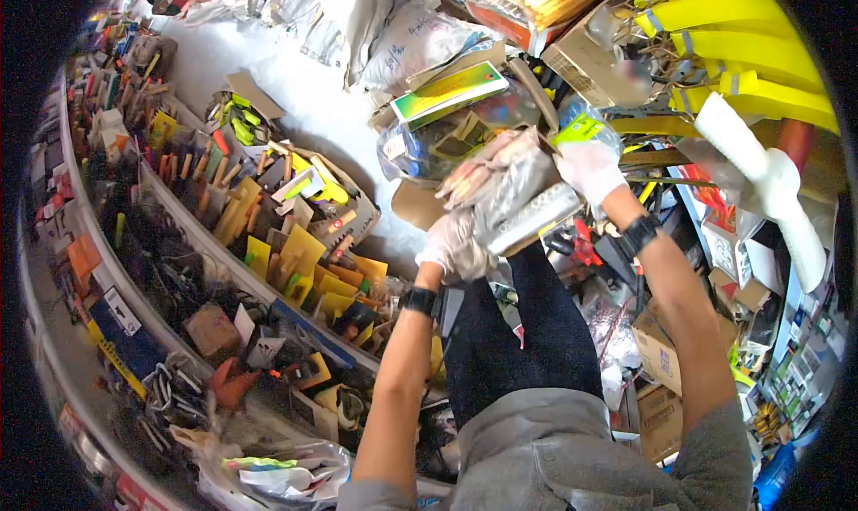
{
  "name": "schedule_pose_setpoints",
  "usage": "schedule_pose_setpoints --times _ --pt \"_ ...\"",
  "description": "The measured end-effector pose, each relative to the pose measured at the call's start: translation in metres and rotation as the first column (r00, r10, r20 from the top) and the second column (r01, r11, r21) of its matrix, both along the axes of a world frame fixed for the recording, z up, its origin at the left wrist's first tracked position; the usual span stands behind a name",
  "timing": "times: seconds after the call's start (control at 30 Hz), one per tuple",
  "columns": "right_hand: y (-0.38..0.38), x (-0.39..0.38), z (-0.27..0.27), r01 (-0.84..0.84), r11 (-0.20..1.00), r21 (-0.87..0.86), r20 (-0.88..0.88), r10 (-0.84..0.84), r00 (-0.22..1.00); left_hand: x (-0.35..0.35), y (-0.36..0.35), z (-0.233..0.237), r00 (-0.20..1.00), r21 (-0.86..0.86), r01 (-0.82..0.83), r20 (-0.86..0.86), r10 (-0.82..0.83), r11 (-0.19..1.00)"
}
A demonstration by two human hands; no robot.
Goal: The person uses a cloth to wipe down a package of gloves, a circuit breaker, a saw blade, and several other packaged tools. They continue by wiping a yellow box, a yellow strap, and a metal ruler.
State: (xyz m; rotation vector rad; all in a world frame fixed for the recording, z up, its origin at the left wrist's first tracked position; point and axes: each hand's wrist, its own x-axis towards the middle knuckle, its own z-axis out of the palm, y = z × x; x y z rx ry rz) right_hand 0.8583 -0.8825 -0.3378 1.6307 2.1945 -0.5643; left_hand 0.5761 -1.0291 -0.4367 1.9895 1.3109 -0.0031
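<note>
A plastic-wrapped bundle is held in front of my legs, with grey-white film and dark lettering along its lower edge. Pinkish packets lie against its upper left side. My left hand, in a whitish glove, is closed on the bundle's lower left corner. At the upper right edge my right hand, also gloved, grips the bundle; its fingertips are blurred and partly hidden. Just above that hand is a clear bag with a bright green label. A green-and-yellow box rests behind the bundle.
Curved shelves on the left carry many handled tools and yellow-bladed scrapers. Yellow items hang at the upper right, near a white fan-shaped piece. Cardboard boxes stand by my right leg. White sacks lie ahead.
</note>
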Motion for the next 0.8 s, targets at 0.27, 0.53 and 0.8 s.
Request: schedule_pose_setpoints --times 0.27,0.53,0.8 --pt "0.035 0.0 -0.048 0.015 0.997 -0.075 0.198 0.0 0.98 0.01 0.009 -0.151 0.845 -0.556 -0.422 0.045 0.533 0.716" --pt "0.023 0.008 -0.006 0.259 0.946 -0.198 -0.061 -0.275 0.959 -0.004 0.014 -0.037 0.594 -0.788 -0.372 0.204 0.778 0.491" --pt "-0.071 -0.02 0.083 0.34 0.932 -0.125 -0.483 -0.356 0.8 0.003 0.002 0.097 0.279 -0.968 -0.22 0.054 0.959 0.119"
